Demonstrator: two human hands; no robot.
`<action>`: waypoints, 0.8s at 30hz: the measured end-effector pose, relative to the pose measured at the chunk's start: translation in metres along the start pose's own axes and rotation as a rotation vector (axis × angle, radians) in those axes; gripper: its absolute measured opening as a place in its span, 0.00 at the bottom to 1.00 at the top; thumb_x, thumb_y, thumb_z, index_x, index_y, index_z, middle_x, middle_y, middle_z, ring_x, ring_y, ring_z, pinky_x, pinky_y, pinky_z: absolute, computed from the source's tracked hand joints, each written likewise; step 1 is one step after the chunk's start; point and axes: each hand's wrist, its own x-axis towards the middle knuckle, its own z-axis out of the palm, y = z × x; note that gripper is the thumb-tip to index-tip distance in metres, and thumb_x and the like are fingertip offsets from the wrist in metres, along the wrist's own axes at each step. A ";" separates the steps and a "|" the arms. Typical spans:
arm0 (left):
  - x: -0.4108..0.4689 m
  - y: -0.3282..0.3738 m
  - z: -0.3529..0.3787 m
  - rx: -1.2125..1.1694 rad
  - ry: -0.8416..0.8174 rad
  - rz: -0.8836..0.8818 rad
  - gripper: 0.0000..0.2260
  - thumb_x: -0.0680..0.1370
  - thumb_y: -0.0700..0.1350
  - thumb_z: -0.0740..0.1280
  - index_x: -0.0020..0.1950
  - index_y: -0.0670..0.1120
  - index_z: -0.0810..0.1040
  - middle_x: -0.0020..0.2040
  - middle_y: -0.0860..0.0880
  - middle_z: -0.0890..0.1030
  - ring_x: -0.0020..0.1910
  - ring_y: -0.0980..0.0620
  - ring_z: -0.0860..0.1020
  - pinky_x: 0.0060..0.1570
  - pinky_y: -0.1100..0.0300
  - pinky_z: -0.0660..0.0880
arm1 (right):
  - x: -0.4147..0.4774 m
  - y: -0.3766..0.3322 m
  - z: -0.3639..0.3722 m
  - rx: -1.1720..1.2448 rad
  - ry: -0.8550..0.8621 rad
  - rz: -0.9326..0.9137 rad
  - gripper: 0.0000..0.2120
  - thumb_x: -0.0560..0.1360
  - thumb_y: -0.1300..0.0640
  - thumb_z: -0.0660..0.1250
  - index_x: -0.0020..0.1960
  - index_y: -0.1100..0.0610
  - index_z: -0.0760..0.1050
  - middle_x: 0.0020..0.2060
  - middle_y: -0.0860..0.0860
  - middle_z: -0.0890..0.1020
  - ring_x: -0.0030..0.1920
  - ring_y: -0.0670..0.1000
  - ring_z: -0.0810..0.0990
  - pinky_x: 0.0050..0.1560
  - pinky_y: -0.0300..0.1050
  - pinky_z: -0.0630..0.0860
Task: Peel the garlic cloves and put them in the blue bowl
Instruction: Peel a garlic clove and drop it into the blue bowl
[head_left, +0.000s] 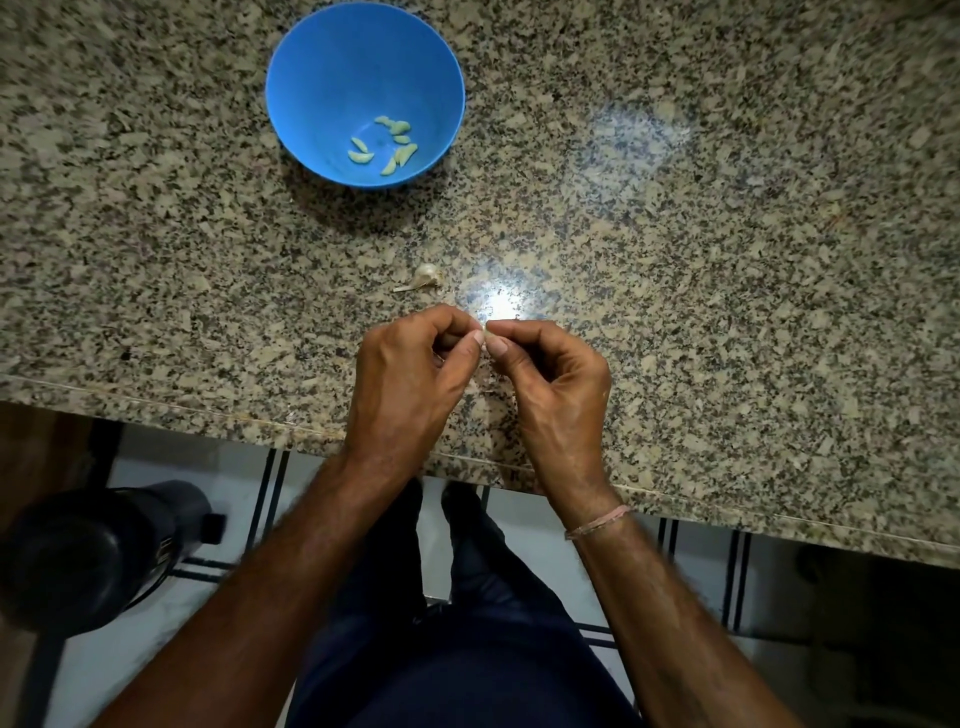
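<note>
A blue bowl (332, 62) stands at the back left of the granite counter, with several pale peeled cloves (387, 148) lying in its bottom. My left hand (410, 379) and my right hand (550, 384) meet fingertip to fingertip near the counter's front edge. Together they pinch a small garlic clove (484, 335), of which only a sliver shows between the thumbs. Just beyond my hands, an unpeeled piece of garlic (426, 278) with papery skin lies on the counter.
The speckled granite counter (727, 234) has its front edge running just under my wrists. A bright light reflection sits beside the loose garlic. Below the edge are a tiled floor and a dark round object (98, 551) at the lower left.
</note>
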 end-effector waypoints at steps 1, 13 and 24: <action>0.000 0.000 0.000 -0.003 0.009 -0.006 0.05 0.81 0.46 0.73 0.54 0.46 0.86 0.42 0.56 0.85 0.40 0.63 0.82 0.37 0.75 0.74 | 0.000 0.000 0.000 -0.011 -0.003 -0.004 0.07 0.77 0.63 0.75 0.55 0.64 0.85 0.48 0.54 0.88 0.53 0.54 0.87 0.56 0.55 0.85; 0.005 -0.003 0.007 -0.030 0.049 -0.117 0.05 0.80 0.47 0.71 0.47 0.48 0.81 0.38 0.54 0.81 0.37 0.58 0.79 0.34 0.70 0.73 | 0.001 -0.001 0.002 0.087 0.000 0.093 0.06 0.79 0.64 0.73 0.55 0.64 0.84 0.48 0.55 0.87 0.49 0.53 0.86 0.52 0.45 0.83; 0.008 -0.012 0.012 -0.124 0.029 -0.246 0.05 0.79 0.47 0.72 0.44 0.48 0.82 0.36 0.53 0.81 0.34 0.59 0.77 0.34 0.67 0.74 | 0.007 0.002 -0.002 0.116 -0.020 0.173 0.05 0.80 0.66 0.71 0.54 0.64 0.83 0.46 0.52 0.87 0.44 0.48 0.84 0.49 0.41 0.82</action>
